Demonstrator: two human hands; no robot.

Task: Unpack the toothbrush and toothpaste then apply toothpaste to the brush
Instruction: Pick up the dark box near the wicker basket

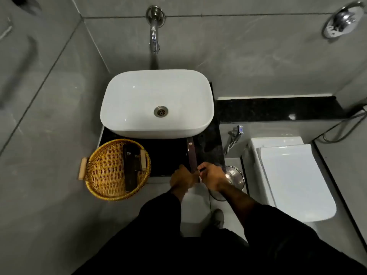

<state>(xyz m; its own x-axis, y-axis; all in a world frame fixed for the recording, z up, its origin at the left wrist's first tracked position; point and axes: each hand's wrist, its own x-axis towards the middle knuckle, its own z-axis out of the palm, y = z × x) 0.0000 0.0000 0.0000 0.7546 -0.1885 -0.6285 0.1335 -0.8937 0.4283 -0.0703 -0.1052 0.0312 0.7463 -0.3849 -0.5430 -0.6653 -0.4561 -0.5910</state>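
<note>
A long, narrow dark brown box with a small light logo at its far end stands out over the black counter. Both hands hold its near end. My left hand grips it from the left, and my right hand pinches the same end from the right, fingers closed on something small and dark there. A second dark brown box with the same logo lies in a round wicker basket at the counter's left edge. No toothbrush or toothpaste tube is visible outside the boxes.
A white rectangular basin sits on the counter under a chrome wall tap. A white toilet with its lid down stands to the right. A steel bin lid shows under my right wrist. Grey tiled walls surround everything.
</note>
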